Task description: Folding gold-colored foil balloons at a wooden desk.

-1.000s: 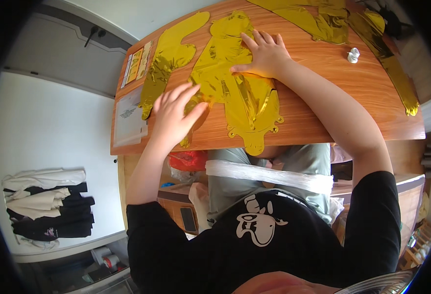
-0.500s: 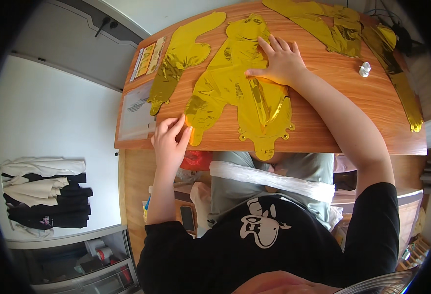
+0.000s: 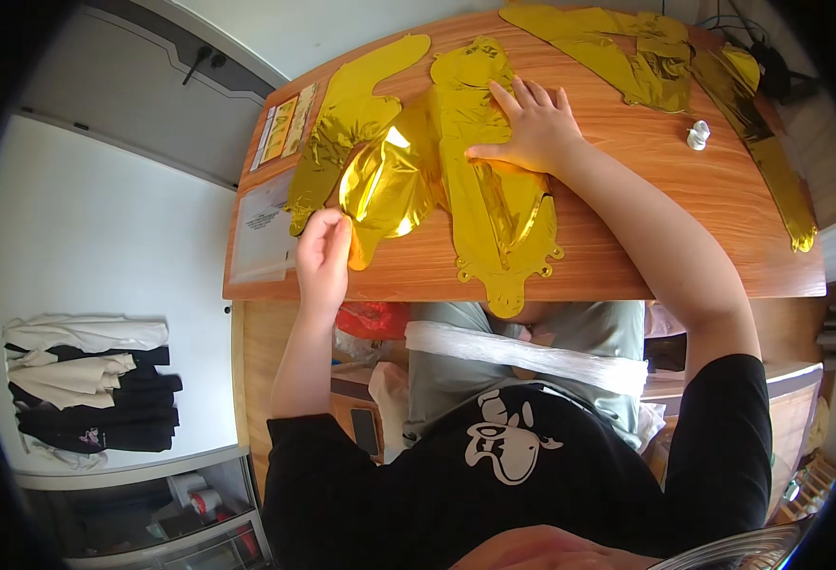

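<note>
A flat, uninflated gold foil balloon (image 3: 480, 223) lies on the wooden table in front of me. With fingertips and thumb closed, my left hand (image 3: 321, 261) pinches the edge of its lower left part, which is lifted and bulges with a bright shine. My right hand (image 3: 540, 128) rests on the balloon's upper right side, fingers spread and holding nothing. Just left of it, a second gold foil balloon (image 3: 356, 95) lies close beside my left hand. The tips of my left fingers are partly hidden.
More gold foil balloons (image 3: 660, 71) stretch along the table's far right. A small roll of white ribbon (image 3: 697, 135) sits on the right. At the table's left are a printed card (image 3: 285, 125) and a clear plastic sleeve (image 3: 261, 237). A white plastic strip (image 3: 522, 356) crosses my lap.
My left hand has closed on the balloon's lower left part and raised it, so the foil there now bulges. My right hand has stayed nearly in place on the foil.
</note>
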Demonstrator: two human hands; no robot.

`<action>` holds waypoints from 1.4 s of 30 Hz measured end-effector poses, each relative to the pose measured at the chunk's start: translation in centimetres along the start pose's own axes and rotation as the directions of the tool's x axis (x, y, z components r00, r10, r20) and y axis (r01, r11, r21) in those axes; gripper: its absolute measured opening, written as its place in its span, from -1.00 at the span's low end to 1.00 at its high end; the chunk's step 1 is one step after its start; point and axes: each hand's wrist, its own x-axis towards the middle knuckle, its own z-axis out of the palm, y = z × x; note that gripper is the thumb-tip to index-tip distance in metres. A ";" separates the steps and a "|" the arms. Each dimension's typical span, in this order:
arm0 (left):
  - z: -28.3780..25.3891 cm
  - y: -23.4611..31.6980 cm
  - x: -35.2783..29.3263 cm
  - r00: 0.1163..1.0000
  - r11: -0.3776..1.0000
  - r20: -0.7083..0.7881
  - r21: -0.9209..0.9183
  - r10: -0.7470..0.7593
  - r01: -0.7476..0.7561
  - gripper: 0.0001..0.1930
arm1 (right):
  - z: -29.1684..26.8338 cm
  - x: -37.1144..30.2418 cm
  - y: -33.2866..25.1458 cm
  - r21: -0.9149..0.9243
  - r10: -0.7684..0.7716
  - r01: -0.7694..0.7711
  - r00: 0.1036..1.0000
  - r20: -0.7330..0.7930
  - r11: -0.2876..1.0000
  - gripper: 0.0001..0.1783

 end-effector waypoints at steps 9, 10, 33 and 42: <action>9.0 4.5 5.8 0.882 0.988 0.452 -0.132 0.132 -0.080 -0.78 | 0.1 0.1 0.3 -0.006 0.006 -0.006 1.000 0.000 1.000 0.37; 9.5 4.2 6.2 0.881 0.988 0.454 -0.131 0.136 -0.085 -0.78 | 0.4 0.2 0.5 -0.021 0.002 -0.002 1.000 -0.005 1.000 0.33; 10.6 2.2 10.8 0.832 0.588 0.555 0.667 0.016 -0.457 -0.52 | -0.3 -0.2 0.1 -0.019 0.000 0.001 0.999 0.053 1.000 0.08; 11.4 1.3 11.2 0.770 0.837 0.501 0.150 0.394 -0.526 -0.77 | -1.0 -0.4 0.0 0.001 0.005 -0.005 0.996 0.088 1.000 0.07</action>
